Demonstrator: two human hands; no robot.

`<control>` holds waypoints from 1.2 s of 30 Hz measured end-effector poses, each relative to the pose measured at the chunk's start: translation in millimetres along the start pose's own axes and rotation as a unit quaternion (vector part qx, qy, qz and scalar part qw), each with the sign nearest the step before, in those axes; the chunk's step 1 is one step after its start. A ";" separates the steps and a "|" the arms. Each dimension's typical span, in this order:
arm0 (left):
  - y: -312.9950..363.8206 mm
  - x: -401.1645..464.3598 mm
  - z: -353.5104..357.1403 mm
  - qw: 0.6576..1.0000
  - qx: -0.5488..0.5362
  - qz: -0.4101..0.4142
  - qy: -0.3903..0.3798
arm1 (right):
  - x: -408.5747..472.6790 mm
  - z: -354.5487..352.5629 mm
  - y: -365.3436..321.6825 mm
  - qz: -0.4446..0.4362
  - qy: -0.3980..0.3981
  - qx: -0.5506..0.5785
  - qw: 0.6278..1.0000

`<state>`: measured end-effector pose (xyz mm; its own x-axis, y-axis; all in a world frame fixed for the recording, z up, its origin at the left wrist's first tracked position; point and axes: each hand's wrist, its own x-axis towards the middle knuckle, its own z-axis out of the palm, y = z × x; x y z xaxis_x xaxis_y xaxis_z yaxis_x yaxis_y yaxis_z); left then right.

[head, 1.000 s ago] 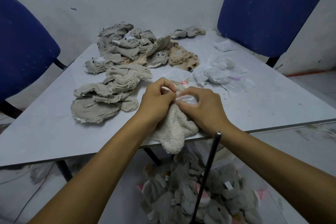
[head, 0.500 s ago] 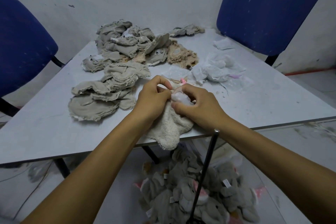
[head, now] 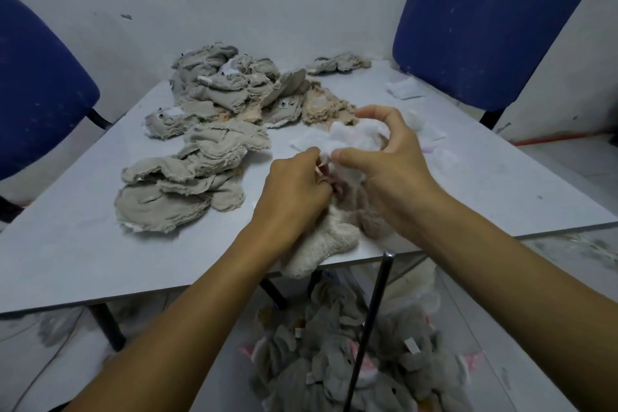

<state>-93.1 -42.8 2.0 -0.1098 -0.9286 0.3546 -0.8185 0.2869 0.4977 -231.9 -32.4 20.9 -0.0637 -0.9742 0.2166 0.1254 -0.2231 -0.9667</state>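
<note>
Plush toy lies at the near edge of the bench, cream end drooping over the rim, directly under both hands.

Left hand: fingers curled tight, pinching the fabric at the toy's open seam, where a bit of pink shows.

Right hand: thumb and curled fingers hooked round a wad of white stuffing, held just above and beyond the toy. The wad's lower end meets the left fingertips at the seam.

Around:
- A stack of flat grey-beige skins lies near the left hand, to its left.
- A bigger heap of skins sits farther back, with a tan skin beside it.
- Loose stuffing scraps lie beyond the right hand, partly hidden by it.
- Blue chairs stand at the far left and far right.
- A pile of grey plush toys lies on the floor below the bench.
- A thin black rod rises across the pile, its top just under the bench rim by the right wrist.

Toy: nubbly cream pile, with a duller brown-beige patch under the right hand. The body is limp, and the hands cover its upper half.
</note>
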 end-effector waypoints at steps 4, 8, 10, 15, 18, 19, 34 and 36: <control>-0.7 -2.1 2.5 0.992 -0.102 -0.078 -0.012 | -14.9 -1.8 22.5 -0.042 0.003 -0.087 0.995; -3.3 -3.2 -1.0 0.957 -0.245 -0.154 -0.034 | -13.0 -12.5 35.3 -0.048 -0.033 -0.148 0.987; -0.3 -3.3 -1.6 0.952 -0.262 -0.156 -0.031 | -12.5 -16.4 39.0 -0.044 -0.034 -0.145 0.988; 3.5 -9.9 6.3 0.995 -0.089 -0.039 -0.008 | -8.6 -22.4 44.0 0.006 0.093 0.032 0.995; 4.7 -10.3 8.8 0.997 -0.070 -0.026 0.017 | -10.2 -21.2 43.2 0.000 0.129 0.028 0.991; 4.9 -9.1 9.1 0.997 -0.070 -0.031 0.000 | -11.5 -20.6 43.1 -0.009 0.128 0.017 0.992; 0.4 -1.6 -3.8 0.907 -0.367 -0.204 -0.036 | -22.7 -12.6 44.4 -0.175 0.004 -0.315 0.933; -0.7 -2.0 -3.6 0.896 -0.391 -0.208 -0.030 | -22.7 -12.7 45.6 -0.177 -0.002 -0.330 0.927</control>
<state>-90.3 -40.2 3.8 0.0641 -0.9977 -0.0215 -0.1526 -0.0311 0.9878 -237.3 -20.0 -29.8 0.0194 -0.8440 0.5359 -0.5362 -0.4612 -0.7069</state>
